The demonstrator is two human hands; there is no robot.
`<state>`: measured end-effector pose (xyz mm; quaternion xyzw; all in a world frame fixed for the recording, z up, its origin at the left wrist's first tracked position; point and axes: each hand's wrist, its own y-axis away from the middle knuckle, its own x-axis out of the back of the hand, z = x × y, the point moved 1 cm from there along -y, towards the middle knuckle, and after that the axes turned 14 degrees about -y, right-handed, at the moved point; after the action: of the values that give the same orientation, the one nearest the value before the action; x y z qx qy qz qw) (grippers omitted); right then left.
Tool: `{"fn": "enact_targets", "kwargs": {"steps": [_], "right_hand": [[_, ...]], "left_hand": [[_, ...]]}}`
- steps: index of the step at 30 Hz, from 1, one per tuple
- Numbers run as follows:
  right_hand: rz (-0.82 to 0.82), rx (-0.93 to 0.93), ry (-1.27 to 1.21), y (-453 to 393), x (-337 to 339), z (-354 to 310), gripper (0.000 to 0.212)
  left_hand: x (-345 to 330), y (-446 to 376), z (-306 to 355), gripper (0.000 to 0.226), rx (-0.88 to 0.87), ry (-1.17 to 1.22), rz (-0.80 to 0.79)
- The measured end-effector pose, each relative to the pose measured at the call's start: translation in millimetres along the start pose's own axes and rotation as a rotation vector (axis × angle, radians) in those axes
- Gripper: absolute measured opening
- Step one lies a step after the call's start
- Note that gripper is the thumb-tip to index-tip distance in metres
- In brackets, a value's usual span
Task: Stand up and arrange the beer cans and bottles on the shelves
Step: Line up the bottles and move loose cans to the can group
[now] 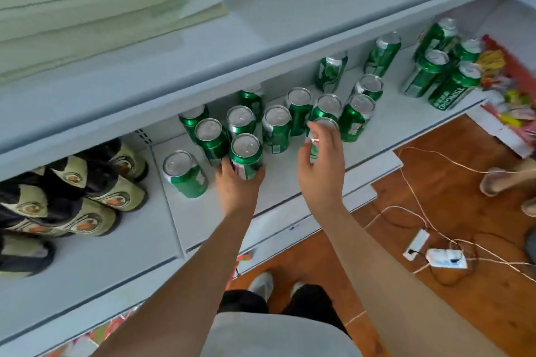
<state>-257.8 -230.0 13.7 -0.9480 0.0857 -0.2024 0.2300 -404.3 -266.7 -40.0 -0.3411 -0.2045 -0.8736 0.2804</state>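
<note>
Several green beer cans stand upright on the white shelf (290,180). My left hand (237,185) grips a front can (246,153) from below and around its body. My right hand (322,159) curls round another green can (322,130) further right, partly hiding it. A lone can (185,174) stands to the left of the group. More cans (443,72) cluster at the shelf's right end. Dark beer bottles (87,194) with cream labels lie on their sides on the left part of the shelf.
An upper shelf (261,26) overhangs the cans and carries pale green folded stacks (87,0). Snack packets (504,90) lie at the far right. Below, the wooden floor (464,313) holds white cables and a power adapter (446,258). Another person's shoes (504,180) are at right.
</note>
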Motion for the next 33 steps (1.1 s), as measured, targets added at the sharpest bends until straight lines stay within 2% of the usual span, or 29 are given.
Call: {"fn": "enact_targets", "kwargs": {"steps": [2,4,6,7,8,9,12,13,15,17,22,27,28,30,31,33], "right_hand": [[-0.009,0.032,-0.061,-12.9,0.4,-3.6,0.033],[0.061,0.055,-0.116,-32.9,6.5,-6.1,0.037],[0.153,0.044,-0.087,-63.1,16.0,-0.9,0.041],[0.136,0.025,-0.040,-82.4,19.1,2.4,0.043],[0.040,0.005,0.011,-103.2,19.2,5.3,0.044],[-0.142,-0.019,0.062,-123.7,15.5,8.0,0.045],[-0.801,-0.054,0.337,-159.3,-4.3,10.7,0.064],[-0.937,-0.053,0.427,-163.4,-10.7,13.3,0.073],[-1.080,-0.078,0.527,-166.1,-22.4,22.0,0.083],[-1.079,-0.092,0.496,-167.9,-29.5,32.3,0.078],[-0.915,-0.061,0.449,-166.9,-30.5,49.8,0.065],[-0.770,-0.122,0.536,-165.9,-34.4,48.1,0.074],[-0.706,-0.084,0.541,-164.2,-35.0,41.7,0.072],[-0.595,0.116,0.478,-154.5,-38.2,20.2,0.060],[-0.600,0.239,0.395,-145.5,-42.2,6.3,0.052],[-0.754,0.434,0.229,-123.0,-57.7,-20.1,0.043]], "left_hand": [[9.1,10.0,-4.8,0.070,-0.047,0.059,-0.055],[16.6,19.9,-11.6,0.060,-0.058,0.117,-0.079],[22.8,28.7,-14.8,0.052,-0.041,0.142,-0.074],[25.9,32.7,-14.2,0.051,-0.032,0.155,-0.064],[28.2,36.6,-13.6,0.050,-0.024,0.176,-0.054],[30.4,40.5,-12.4,0.050,-0.020,0.199,-0.045],[32.0,50.9,-10.4,0.052,-0.020,0.224,-0.041],[31.8,54.6,-9.6,0.055,-0.022,0.221,-0.048],[31.6,61.9,-9.2,0.058,-0.024,0.205,-0.057],[31.1,67.3,-10.9,0.057,-0.018,0.199,-0.059],[31.7,75.3,-17.9,0.054,0.046,0.230,-0.042],[38.6,72.8,-19.2,0.057,0.109,0.311,0.001],[40.3,71.3,-20.1,0.057,0.110,0.319,0.009],[43.3,68.7,-21.6,0.059,0.116,0.334,0.006],[44.8,68.5,-22.2,0.060,0.126,0.343,-0.002],[47.0,70.1,-25.1,0.058,0.138,0.349,-0.008]]}}
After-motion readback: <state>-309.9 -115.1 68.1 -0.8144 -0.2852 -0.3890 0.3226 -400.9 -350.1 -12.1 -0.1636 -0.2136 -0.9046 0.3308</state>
